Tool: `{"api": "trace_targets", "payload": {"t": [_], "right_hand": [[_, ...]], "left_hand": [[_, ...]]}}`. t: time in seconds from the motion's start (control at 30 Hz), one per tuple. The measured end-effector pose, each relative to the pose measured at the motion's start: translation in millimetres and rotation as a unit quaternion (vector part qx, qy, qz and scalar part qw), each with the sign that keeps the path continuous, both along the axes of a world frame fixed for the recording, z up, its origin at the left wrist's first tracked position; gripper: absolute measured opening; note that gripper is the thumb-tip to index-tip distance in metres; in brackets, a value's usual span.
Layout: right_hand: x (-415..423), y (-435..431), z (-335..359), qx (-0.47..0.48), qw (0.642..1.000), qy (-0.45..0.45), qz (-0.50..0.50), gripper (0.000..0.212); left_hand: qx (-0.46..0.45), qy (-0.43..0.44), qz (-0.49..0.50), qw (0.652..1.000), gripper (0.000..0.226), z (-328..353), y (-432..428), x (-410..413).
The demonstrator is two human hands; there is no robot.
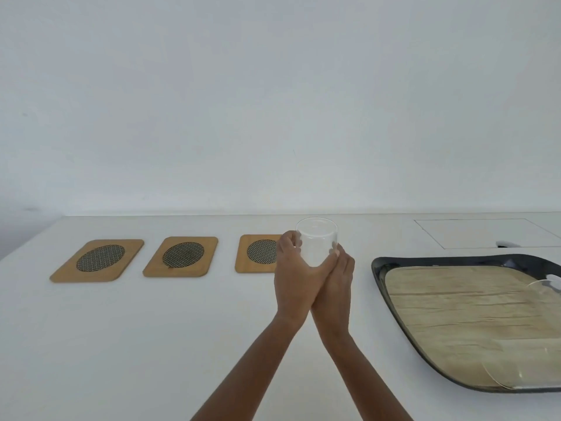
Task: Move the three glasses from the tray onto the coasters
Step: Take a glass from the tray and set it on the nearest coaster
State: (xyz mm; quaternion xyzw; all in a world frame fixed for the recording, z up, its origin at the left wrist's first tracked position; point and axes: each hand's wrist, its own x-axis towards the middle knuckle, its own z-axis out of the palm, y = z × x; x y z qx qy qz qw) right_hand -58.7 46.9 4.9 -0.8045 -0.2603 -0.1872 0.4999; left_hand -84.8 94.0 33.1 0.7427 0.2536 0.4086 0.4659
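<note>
A clear glass (316, 238) is held upright between both hands above the white table, just right of the rightmost coaster (258, 253). My left hand (293, 278) wraps its left side and my right hand (335, 284) cups its right side and base. Two more wooden coasters with dark mesh centres lie empty to the left, the middle coaster (182, 256) and the left coaster (98, 259). The dark-rimmed tray (379, 268) with a wood-look floor sits at the right. Two more clear glasses stand on it at the frame edge, the far glass (543, 287) and the near glass (522, 369).
The white table (151, 344) runs to a white wall behind. A rectangular outlined panel (485, 232) is set in the tabletop behind the tray, with a small white object (507, 244) at its front edge.
</note>
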Motion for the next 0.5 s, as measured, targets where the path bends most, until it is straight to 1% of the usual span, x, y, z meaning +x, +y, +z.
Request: {"api": "trace_targets", "payload": {"t": [0.1,0.17,0.27,0.37,0.43,0.5], "right_hand": [[0.7,8.7,1.1,0.024,1.0,0.003,0.018,0.061],[4.5,13.3,2.4,0.05,0.997,0.043,0.042,0.067],[16.5,21.6,5.3,0.06,0.989,0.108,0.078,0.078],[33.2,31.5,10.3,0.066,0.975,0.175,0.118,0.072],[44.0,38.8,15.2,0.074,0.963,0.214,0.144,0.066],[54.1,46.3,20.5,0.079,0.955,0.232,0.165,0.062]], "left_hand": [[0.01,0.012,-0.024,1.0,0.065,1.1,13.1,-6.0],[0.03,0.015,-0.055,0.998,0.059,1.1,25.5,-10.4],[0.099,0.042,-0.058,0.992,0.051,-2.1,52.5,-18.3],[0.112,0.108,-0.043,0.987,0.051,-13.8,87.4,-24.0],[0.114,0.17,-0.036,0.978,0.057,-25.4,106.5,-27.4],[0.119,0.222,-0.042,0.967,0.063,-39.6,120.5,-30.5]]}}
